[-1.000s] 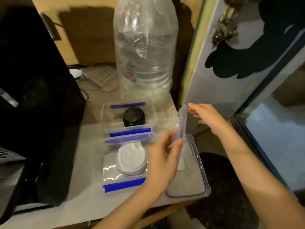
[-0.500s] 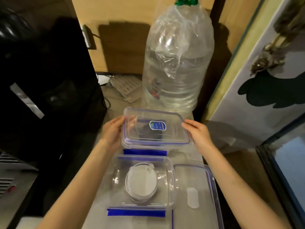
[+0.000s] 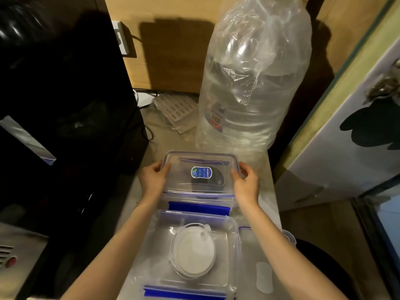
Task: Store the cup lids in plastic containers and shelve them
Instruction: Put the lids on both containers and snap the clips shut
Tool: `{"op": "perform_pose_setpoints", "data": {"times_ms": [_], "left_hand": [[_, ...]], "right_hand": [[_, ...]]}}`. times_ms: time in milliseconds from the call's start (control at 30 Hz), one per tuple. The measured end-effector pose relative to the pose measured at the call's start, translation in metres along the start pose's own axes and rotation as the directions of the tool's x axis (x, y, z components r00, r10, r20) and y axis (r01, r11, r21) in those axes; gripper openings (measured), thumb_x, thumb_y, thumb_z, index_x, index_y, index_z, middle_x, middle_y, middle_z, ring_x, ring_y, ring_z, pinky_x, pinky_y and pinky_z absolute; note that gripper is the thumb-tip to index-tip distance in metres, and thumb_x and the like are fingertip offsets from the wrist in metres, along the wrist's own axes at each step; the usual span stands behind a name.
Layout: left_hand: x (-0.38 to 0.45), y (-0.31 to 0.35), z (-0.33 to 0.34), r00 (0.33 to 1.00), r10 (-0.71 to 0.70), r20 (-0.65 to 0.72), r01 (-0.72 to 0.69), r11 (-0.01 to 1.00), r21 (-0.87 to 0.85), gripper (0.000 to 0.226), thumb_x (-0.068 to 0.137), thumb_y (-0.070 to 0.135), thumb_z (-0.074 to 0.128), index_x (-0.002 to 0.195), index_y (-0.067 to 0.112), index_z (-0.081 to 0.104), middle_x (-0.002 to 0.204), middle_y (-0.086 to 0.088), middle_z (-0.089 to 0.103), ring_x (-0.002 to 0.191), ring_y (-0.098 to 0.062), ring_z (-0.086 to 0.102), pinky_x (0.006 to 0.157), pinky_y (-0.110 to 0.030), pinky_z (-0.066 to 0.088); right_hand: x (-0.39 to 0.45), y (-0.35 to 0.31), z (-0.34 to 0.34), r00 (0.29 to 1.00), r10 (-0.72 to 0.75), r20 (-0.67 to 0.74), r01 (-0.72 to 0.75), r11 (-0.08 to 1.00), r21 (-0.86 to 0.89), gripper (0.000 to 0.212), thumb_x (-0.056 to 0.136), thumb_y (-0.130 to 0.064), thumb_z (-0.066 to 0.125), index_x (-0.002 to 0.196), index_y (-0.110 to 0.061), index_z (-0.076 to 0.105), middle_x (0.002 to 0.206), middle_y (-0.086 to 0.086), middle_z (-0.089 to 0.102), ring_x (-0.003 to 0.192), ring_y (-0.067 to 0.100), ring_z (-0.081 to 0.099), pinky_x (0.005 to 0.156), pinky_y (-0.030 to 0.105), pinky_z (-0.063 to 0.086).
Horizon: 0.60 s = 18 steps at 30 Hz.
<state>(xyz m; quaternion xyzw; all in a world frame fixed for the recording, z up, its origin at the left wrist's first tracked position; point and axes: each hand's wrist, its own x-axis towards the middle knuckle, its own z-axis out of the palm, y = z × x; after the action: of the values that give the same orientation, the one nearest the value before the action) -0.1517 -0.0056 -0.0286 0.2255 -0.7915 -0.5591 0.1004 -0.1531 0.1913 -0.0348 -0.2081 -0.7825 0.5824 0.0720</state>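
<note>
Two clear plastic containers with blue clips stand one behind the other on the table. The far container [image 3: 199,197] holds a black cup lid [image 3: 213,180], seen through its clear cover [image 3: 184,163], which lies on top. My left hand [image 3: 152,179] grips the cover's left edge and my right hand [image 3: 245,184] its right edge. The near container [image 3: 158,245] stands uncovered with a white cup lid [image 3: 192,252] inside. A second clear cover [image 3: 259,278] lies flat to the right of it, under my right forearm.
A large clear water bottle [image 3: 251,83] wrapped in plastic film stands right behind the far container. A tall black appliance [image 3: 65,105] fills the left side. A white door [image 3: 346,137] stands at the right. A slotted grey grille [image 3: 175,108] lies at the back.
A second ago my hands held the clear cover upright to the right of the containers. It now lies flat over the far container, a hand on each side.
</note>
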Motion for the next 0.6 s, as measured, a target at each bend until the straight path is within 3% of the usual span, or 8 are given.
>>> {"op": "perform_pose_setpoints", "data": {"times_ms": [167,300,467,600], "left_hand": [[0.0004,-0.0069,0.0028,1.0,-0.009,0.02,0.009,1.0,-0.004,0.022,0.087,0.024,0.06,0.099,0.008,0.069,0.087,-0.006,0.066,0.078,-0.021,0.06,0.063,-0.024,0.045],[0.0045,-0.0054,0.0054,0.999,-0.023,0.042,0.023,1.0,-0.008,0.027,0.088,0.021,0.059,0.108,0.005,0.066,0.095,-0.011,0.067,0.086,-0.025,0.063,0.067,-0.027,0.045],[0.0085,0.0008,0.0076,0.997,-0.052,0.049,0.052,0.999,0.009,0.04,0.088,0.019,0.058,0.125,0.004,0.054,0.124,-0.016,0.061,0.107,-0.03,0.059,0.082,-0.029,0.045],[0.0072,0.0009,0.007,0.994,0.049,0.095,-0.053,0.998,0.037,0.042,0.091,0.017,0.053,0.132,0.009,0.048,0.134,-0.012,0.055,0.12,-0.029,0.053,0.089,-0.028,0.041]], "right_hand": [[-0.0036,0.0049,-0.0023,1.0,0.0,0.011,0.0,1.0,-0.02,0.038,0.092,-0.02,0.053,0.128,-0.011,0.05,0.132,0.01,0.055,0.119,0.024,0.053,0.094,0.029,0.042],[-0.0069,0.0064,-0.0035,1.0,0.015,0.001,-0.015,1.0,-0.023,0.036,0.092,-0.017,0.053,0.126,-0.009,0.05,0.127,0.011,0.058,0.112,0.022,0.055,0.088,0.026,0.042],[-0.0049,0.0024,-0.0036,0.999,0.043,0.025,-0.042,0.999,-0.021,0.036,0.092,-0.016,0.052,0.128,-0.01,0.048,0.127,0.01,0.057,0.102,0.015,0.052,0.084,0.025,0.041],[0.0,0.0007,-0.005,0.995,0.071,0.065,-0.069,0.997,-0.037,0.038,0.091,-0.016,0.053,0.129,-0.01,0.046,0.128,0.011,0.056,0.103,0.016,0.052,0.086,0.027,0.043]]}}
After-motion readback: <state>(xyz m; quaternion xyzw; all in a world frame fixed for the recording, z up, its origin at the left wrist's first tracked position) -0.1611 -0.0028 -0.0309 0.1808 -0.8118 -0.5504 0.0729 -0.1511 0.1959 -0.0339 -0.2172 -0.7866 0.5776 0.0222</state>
